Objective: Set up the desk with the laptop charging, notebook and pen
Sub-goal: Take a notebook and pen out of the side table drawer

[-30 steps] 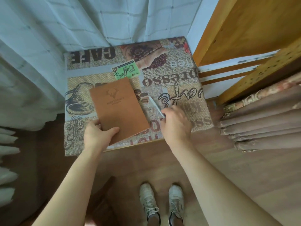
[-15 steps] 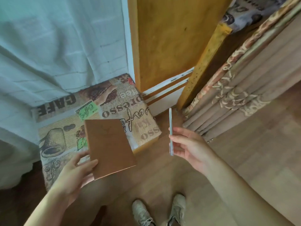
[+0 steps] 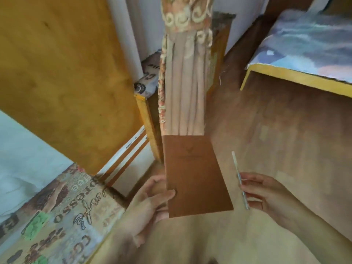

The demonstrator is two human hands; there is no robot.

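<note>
The notebook (image 3: 194, 178) is gripped by the left hand (image 3: 150, 204); the pen (image 3: 240, 181), just right of it, is pinched in the right hand (image 3: 266, 195) fingers. Both have been lifted off the patterned bench (image 3: 57, 216), now lower left. Transfer judged underway; no laptop seen.

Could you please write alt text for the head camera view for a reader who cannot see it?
A person's left hand holds a brown notebook while the right hand pinches a pale pen, both above a wooden floor. A gathered curtain hangs ahead.
</note>
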